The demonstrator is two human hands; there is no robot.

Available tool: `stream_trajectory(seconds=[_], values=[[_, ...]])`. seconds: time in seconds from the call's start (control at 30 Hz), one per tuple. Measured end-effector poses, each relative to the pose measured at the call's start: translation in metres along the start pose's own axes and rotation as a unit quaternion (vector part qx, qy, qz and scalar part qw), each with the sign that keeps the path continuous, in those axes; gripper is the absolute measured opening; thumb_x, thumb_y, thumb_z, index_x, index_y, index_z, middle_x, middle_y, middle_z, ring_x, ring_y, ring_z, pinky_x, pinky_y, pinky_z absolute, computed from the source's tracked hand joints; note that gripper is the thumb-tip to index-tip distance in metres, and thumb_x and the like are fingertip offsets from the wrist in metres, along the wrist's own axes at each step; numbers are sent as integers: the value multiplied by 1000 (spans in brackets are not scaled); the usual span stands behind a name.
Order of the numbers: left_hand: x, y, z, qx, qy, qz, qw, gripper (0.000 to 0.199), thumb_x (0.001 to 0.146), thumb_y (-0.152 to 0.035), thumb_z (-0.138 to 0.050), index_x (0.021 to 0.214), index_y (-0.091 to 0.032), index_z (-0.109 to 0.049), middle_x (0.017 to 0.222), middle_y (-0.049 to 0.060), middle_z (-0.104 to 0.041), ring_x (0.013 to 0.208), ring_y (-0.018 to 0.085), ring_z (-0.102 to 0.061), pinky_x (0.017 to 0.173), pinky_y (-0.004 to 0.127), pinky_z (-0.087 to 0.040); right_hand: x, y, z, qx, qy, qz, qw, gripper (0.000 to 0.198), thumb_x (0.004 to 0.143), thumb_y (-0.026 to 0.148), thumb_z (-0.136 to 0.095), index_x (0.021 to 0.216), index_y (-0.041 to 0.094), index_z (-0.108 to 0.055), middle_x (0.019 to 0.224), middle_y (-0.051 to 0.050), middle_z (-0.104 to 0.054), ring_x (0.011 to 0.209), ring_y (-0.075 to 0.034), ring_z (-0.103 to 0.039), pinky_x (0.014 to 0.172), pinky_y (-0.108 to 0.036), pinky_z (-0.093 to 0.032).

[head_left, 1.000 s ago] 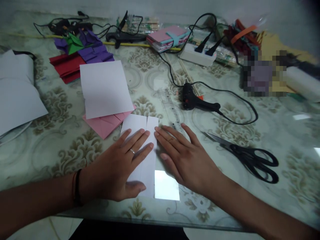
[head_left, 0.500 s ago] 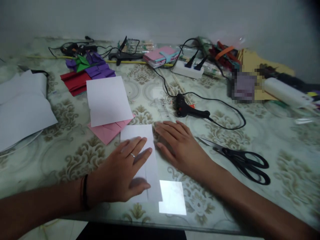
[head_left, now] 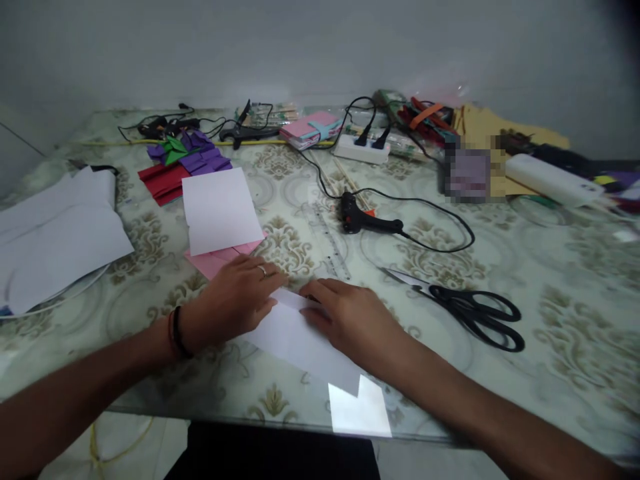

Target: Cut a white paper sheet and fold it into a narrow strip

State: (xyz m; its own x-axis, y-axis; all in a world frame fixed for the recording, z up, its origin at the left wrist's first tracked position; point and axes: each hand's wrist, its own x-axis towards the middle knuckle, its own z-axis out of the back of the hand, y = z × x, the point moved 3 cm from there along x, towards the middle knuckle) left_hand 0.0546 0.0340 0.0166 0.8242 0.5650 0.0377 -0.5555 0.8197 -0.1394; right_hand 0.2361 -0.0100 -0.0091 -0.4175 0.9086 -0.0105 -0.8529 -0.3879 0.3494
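Observation:
A folded sheet of white paper (head_left: 305, 337) lies slantwise on the table near its front edge. My left hand (head_left: 245, 293), with a ring and dark wristbands, has its fingers closed on the paper's far left end. At the paper's far right edge, my right hand (head_left: 345, 310) pinches it between thumb and fingers. Just beyond my left hand, a white square of paper (head_left: 223, 212) rests on a folded pink paper (head_left: 205, 265). To the right of my right hand lie black-handled scissors (head_left: 460, 307), blades slightly apart.
Behind my hands are a clear ruler (head_left: 327, 243) and a black glue gun (head_left: 367, 217) with its cord. A white power strip (head_left: 361, 148), purple folded papers (head_left: 205, 160) and a red paper (head_left: 163, 182) sit farther back. White sheets (head_left: 60, 233) lie at left.
The white paper has turned from upright to slanted, its near end swinging right. My hands have gone from lying flat to gripping its far edge. The camera view has shifted slightly.

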Motion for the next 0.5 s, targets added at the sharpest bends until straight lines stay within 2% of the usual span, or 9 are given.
stream_trajectory(seconds=[0.03, 0.1, 0.2, 0.27, 0.33, 0.4, 0.5], values=[[-1, 1, -3, 2, 9, -13, 1000, 16, 98, -12, -51, 103, -17, -66, 96, 4, -69, 98, 24, -67, 92, 41, -56, -1, 0, 2, -30, -10, 15, 999, 11, 93, 12, -66, 102, 19, -67, 92, -3, -74, 79, -23, -71, 66, -33, -48], [-6, 3, -10, 12, 12, -20, 1000, 19, 96, -6, -50, 95, -17, -66, 93, 4, -70, 92, 22, -67, 86, 39, -56, -6, 1, 5, -88, -37, 58, 994, 11, 92, 8, -64, 94, 19, -66, 86, -3, -72, 73, -23, -68, 62, -35, -46], [-16, 3, -19, 6, -32, -64, 997, 24, 97, -5, -51, 110, -16, -68, 110, 6, -73, 102, 23, -67, 93, 39, -54, -14, 4, 2, -135, -70, 117, 981, 16, 89, 2, -63, 92, 18, -66, 89, -5, -72, 75, -24, -65, 61, -37, -46], [-23, 2, -23, -5, -65, -95, 993, 28, 100, -10, -54, 124, -18, -66, 123, 6, -72, 114, 23, -65, 100, 39, -52, -17, 3, -3, -140, -78, 136, 978, 16, 90, 2, -63, 92, 18, -66, 95, -6, -73, 81, -25, -66, 63, -37, -48], [-30, 2, -26, -4, -83, -120, 989, 30, 101, -14, -56, 129, -19, -65, 130, 6, -71, 120, 24, -62, 103, 40, -50, -19, 0, -7, -133, -80, 150, 976, 12, 92, 6, -63, 94, 17, -67, 99, -7, -74, 86, -26, -66, 66, -39, -51], [-35, 2, -29, 6, -70, -123, 990, 31, 102, -16, -54, 131, -19, -64, 137, 6, -69, 125, 25, -60, 106, 42, -47, -22, -4, -11, -110, -84, 166, 976, 8, 97, 13, -61, 99, 16, -69, 106, -9, -75, 92, -27, -67, 72, -40, -54], [-43, -2, -32, 17, -28, -92, 995, 37, 105, -20, -49, 140, -16, -59, 149, 6, -61, 138, 28, -52, 115, 46, -40, -31, -8, -17, -83, -91, 177, 976, 25, 106, 24, -53, 121, 13, -68, 129, -12, -72, 118, -29, -64, 97, -45, -53]])
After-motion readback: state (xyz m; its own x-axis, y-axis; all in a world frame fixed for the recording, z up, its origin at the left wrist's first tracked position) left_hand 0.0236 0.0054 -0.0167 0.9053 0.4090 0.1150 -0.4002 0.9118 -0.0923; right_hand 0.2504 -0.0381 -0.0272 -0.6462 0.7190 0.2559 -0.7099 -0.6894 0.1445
